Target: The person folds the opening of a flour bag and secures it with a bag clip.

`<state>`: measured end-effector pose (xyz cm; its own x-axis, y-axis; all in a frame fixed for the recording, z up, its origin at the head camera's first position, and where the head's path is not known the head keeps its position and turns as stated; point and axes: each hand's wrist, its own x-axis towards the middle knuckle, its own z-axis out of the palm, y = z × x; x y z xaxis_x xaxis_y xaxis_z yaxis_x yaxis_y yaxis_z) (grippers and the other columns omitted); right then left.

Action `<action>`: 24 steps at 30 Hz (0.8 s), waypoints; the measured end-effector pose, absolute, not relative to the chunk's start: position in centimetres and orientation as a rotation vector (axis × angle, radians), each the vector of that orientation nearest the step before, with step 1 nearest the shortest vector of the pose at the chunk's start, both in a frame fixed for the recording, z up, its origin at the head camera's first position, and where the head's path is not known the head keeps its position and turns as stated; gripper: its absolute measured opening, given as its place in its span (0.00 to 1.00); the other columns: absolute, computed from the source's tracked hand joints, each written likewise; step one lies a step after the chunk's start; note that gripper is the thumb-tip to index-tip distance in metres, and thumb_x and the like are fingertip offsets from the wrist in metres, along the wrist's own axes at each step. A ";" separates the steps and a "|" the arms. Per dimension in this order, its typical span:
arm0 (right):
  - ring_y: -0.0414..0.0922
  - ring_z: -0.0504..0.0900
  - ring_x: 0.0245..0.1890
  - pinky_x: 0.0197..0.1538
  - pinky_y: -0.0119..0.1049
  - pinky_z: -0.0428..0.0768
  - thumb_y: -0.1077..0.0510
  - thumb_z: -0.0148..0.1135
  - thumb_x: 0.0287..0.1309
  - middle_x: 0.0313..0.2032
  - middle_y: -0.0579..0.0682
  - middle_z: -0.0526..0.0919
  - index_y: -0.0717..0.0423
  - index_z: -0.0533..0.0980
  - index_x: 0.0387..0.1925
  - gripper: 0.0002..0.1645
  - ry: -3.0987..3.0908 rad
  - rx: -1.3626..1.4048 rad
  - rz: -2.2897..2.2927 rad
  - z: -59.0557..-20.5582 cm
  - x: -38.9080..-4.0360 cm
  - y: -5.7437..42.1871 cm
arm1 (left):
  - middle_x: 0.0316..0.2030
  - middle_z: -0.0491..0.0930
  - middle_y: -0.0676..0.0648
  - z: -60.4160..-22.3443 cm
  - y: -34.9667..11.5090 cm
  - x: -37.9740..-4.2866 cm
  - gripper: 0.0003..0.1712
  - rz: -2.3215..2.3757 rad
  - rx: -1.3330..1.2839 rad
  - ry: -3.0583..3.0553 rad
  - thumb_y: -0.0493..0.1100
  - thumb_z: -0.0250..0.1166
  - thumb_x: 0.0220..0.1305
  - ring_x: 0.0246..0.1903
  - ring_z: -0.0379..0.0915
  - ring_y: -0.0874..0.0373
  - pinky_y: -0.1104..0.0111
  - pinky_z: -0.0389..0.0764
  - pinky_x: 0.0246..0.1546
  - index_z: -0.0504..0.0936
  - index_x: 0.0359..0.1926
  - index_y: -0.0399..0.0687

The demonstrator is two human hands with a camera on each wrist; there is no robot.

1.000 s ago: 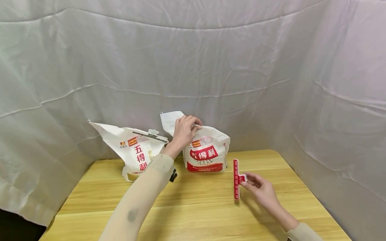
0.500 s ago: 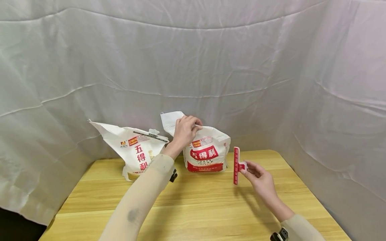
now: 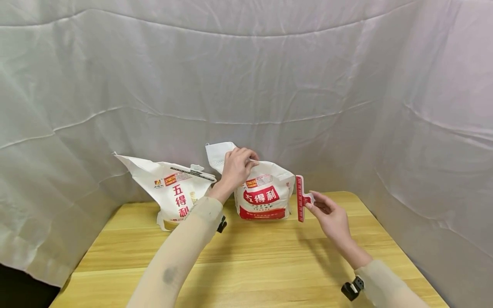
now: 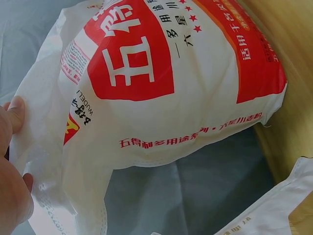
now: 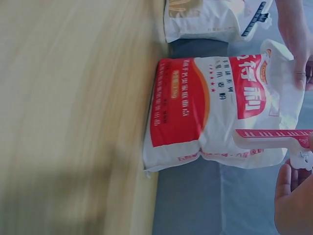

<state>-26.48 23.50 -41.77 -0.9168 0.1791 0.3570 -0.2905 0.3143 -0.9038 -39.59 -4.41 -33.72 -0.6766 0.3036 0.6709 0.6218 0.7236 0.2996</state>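
A white flour bag with red panels (image 3: 265,192) stands at the back of the table, its top folded over. My left hand (image 3: 236,169) grips the folded top edge, and in the left wrist view the thumb (image 4: 17,112) lies against the white paper. In my right hand (image 3: 332,216) is a red and white bag clip (image 3: 300,199), pinched by its handle and held upright just right of the flour bag. The right wrist view shows the clip's long bar (image 5: 269,137) overlapping the bag's upper part.
A second white flour bag (image 3: 177,192) stands to the left, with a black and white clip (image 3: 192,172) across its top; my left forearm covers part of it. Grey cloth (image 3: 246,85) hangs behind and at both sides of the wooden table (image 3: 262,265).
My right hand has lifted the bag clip and carried it away from me and slightly left, close to the flour bag. The left hand keeps its grip in the same place.
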 end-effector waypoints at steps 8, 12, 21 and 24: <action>0.29 0.81 0.46 0.51 0.19 0.79 0.55 0.70 0.68 0.57 0.60 0.84 0.59 0.79 0.64 0.26 -2.193 0.161 1.582 -40.6 -27.6 23.3 | 0.44 0.86 0.51 -33.9 -4.4 -39.6 0.05 -0.702 -0.697 -2.329 0.45 0.70 0.69 0.49 0.76 0.51 0.54 0.69 0.59 0.86 0.42 0.51; 0.29 0.81 0.46 0.51 0.18 0.79 0.55 0.70 0.68 0.56 0.61 0.84 0.59 0.78 0.65 0.27 -2.190 0.210 1.555 -39.9 -28.3 23.3 | 0.44 0.86 0.51 -33.9 -4.4 -39.6 0.05 -0.698 -0.694 -2.333 0.45 0.69 0.69 0.49 0.76 0.52 0.54 0.69 0.59 0.86 0.42 0.51; 0.29 0.82 0.45 0.48 0.19 0.79 0.54 0.70 0.68 0.54 0.61 0.85 0.59 0.78 0.65 0.27 -2.217 0.301 1.497 -38.0 -29.5 23.1 | 0.45 0.86 0.51 -33.9 -4.4 -39.7 0.05 -0.723 -0.696 -2.330 0.45 0.70 0.69 0.49 0.75 0.52 0.53 0.68 0.60 0.86 0.42 0.51; 0.30 0.82 0.46 0.49 0.19 0.79 0.56 0.70 0.68 0.54 0.62 0.84 0.59 0.79 0.65 0.27 -2.217 0.321 1.490 -37.6 -29.9 23.1 | 0.44 0.86 0.51 -33.9 -4.4 -39.6 0.05 -0.724 -0.693 -2.330 0.45 0.70 0.69 0.50 0.76 0.52 0.53 0.68 0.60 0.86 0.42 0.51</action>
